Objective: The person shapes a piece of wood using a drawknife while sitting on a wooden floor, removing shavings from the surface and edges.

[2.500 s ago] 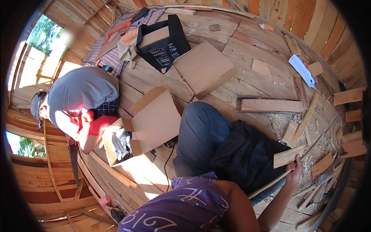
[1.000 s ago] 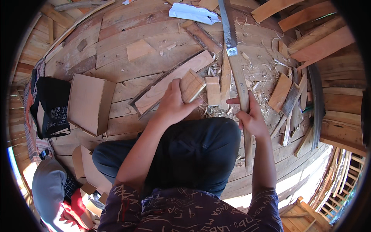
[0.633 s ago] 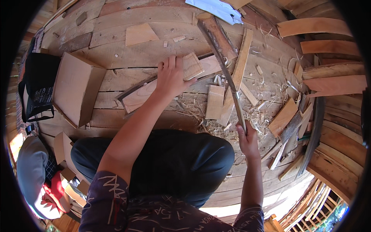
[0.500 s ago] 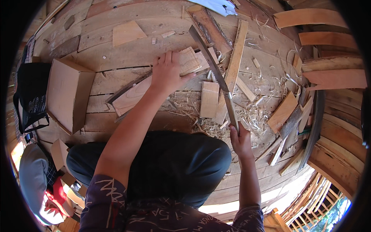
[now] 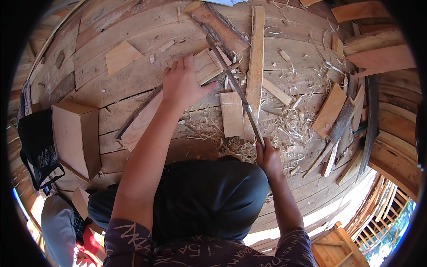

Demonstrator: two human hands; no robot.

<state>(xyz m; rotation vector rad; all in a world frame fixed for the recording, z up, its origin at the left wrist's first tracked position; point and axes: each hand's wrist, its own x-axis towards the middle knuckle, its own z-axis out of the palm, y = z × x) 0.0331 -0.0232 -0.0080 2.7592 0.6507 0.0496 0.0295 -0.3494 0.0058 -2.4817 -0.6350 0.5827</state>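
Observation:
My left hand (image 5: pixel 182 84) lies palm down on a small pale wooden block (image 5: pixel 209 66), pressing it against a long plank (image 5: pixel 144 116) on the wooden floor. My right hand (image 5: pixel 268 156) is closed around the handle of a long thin blade (image 5: pixel 235 91), like a machete. The blade reaches up and to the left, and its tip lies at the block's right edge. A short flat board (image 5: pixel 231 114) rests just left of the blade among wood shavings (image 5: pixel 284 127).
A cardboard box (image 5: pixel 76 135) and a black bag (image 5: pixel 38 147) sit to my left. Another person (image 5: pixel 62 231) crouches at the lower left. Offcuts and boards (image 5: pixel 331 109) are piled to the right, and a long narrow slat (image 5: pixel 255 71) lies beyond the blade.
I turned from the other person towards the floor. My left hand set the block on the plank and flattened over it. My right hand brought the blade down and left against the block.

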